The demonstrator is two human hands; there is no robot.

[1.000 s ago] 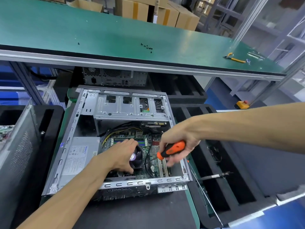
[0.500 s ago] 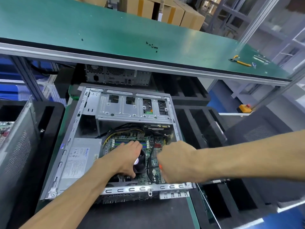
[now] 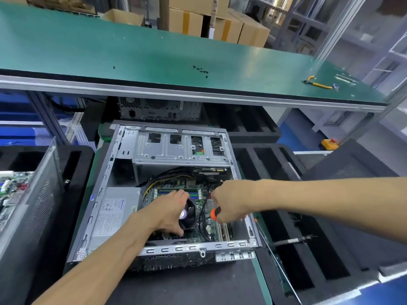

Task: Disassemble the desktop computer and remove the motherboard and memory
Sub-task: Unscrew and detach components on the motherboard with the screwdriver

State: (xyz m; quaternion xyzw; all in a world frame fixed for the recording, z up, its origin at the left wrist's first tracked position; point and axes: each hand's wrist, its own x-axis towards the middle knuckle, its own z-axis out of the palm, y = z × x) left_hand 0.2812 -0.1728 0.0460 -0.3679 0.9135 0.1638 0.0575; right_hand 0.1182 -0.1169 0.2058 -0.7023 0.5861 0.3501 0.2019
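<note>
Below the green desk (image 3: 132, 51), an opened desktop computer case (image 3: 103, 190) is lying on its side on a dark mat, its motherboard (image 3: 204, 219) sitting in the near right part of the chassis. Blue memory slots (image 3: 164, 191) are showing along the board's far edge, whether sticks are seated there is unclear. The left hand (image 3: 169, 213) is resting on the cooler fan (image 3: 187, 216), fingers curled around its housing. The right hand (image 3: 230, 201) is gripping an orange-handled screwdriver (image 3: 215, 213), its tip hidden down at the board. A grey power supply (image 3: 114, 213) is sitting left of the board, under the left forearm. Black screws (image 3: 201, 70) and yellow-handled pliers (image 3: 317, 83) are lying on the desk, well apart.
</note>
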